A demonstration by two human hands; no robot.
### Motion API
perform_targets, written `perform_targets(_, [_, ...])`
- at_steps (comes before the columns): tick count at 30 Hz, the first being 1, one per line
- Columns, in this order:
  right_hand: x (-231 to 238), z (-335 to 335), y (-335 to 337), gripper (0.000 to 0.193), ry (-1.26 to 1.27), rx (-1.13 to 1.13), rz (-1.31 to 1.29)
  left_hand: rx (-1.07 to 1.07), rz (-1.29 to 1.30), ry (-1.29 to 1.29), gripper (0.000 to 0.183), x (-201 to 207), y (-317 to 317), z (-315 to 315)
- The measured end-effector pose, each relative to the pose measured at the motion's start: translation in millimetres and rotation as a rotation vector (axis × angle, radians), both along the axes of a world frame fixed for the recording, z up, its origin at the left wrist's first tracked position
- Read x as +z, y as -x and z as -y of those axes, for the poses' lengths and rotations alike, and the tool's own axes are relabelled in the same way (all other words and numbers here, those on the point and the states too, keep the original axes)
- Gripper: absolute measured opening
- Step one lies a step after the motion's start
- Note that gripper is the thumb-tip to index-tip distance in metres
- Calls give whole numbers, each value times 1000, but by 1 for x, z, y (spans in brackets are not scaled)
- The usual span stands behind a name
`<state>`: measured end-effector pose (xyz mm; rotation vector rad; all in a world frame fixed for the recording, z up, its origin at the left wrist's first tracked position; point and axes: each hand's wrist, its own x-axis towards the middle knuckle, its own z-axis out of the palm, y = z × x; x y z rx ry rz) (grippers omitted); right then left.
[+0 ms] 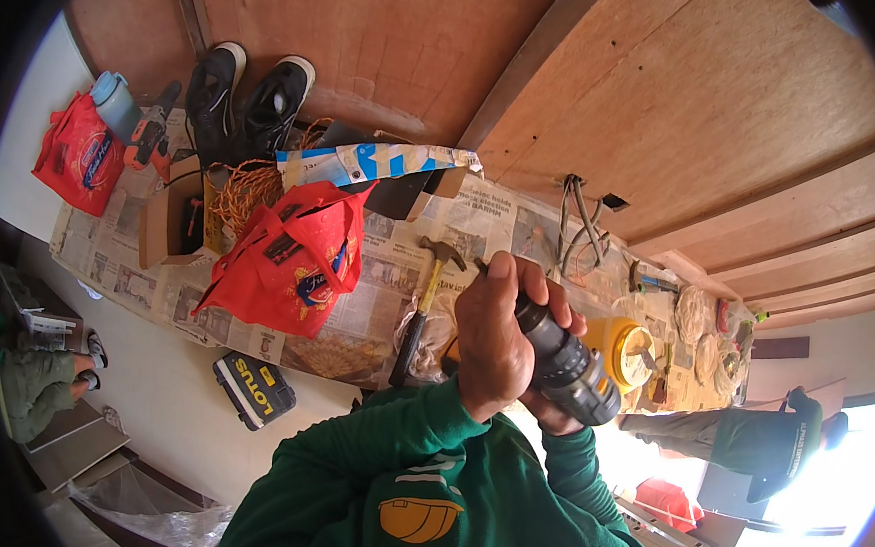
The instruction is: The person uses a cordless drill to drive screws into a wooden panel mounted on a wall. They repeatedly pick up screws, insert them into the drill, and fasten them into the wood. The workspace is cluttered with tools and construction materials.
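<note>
A black and grey power drill (569, 366) is held up in front of my chest, its ridged collar pointing up and to the left. My left hand (493, 335) is closed around the chuck end, thumb up and fingers curled over it. A thin dark tip, perhaps a bit, pokes out beside the thumb. Lower down, my right hand (554, 414) is wrapped under the drill body; its fingers are mostly hidden, as is the handle. Just left of my hands, a claw hammer (426, 304) with a yellow and black handle lies on the newspaper-covered table (376, 252).
On the table are a red bag (291, 257), a cardboard box (166, 225), black shoes (214, 92), an orange drill (152, 136) and a yellow container (623, 350). A black tool case (254, 388) sits on the floor. Another person (769, 444) stands at right; another's legs (48, 383) show at left.
</note>
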<state>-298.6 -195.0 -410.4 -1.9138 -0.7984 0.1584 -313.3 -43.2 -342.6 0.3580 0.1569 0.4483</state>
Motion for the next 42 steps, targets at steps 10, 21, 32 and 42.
perform_targets(10, [-10,28,-15,45,229,8,55,-82,58,103,37,-14,-4,-3])
perform_targets(21, [0,20,-8,42,52,95,-412,-220,-55,239,41,-41,-12,-11])
perform_targets(32, [-6,-4,-7,28,76,182,336,-342,-106,285,33,-46,-9,-20])
perform_targets(42, [-5,-13,5,39,120,259,92,-352,-80,364,37,-74,6,-34])
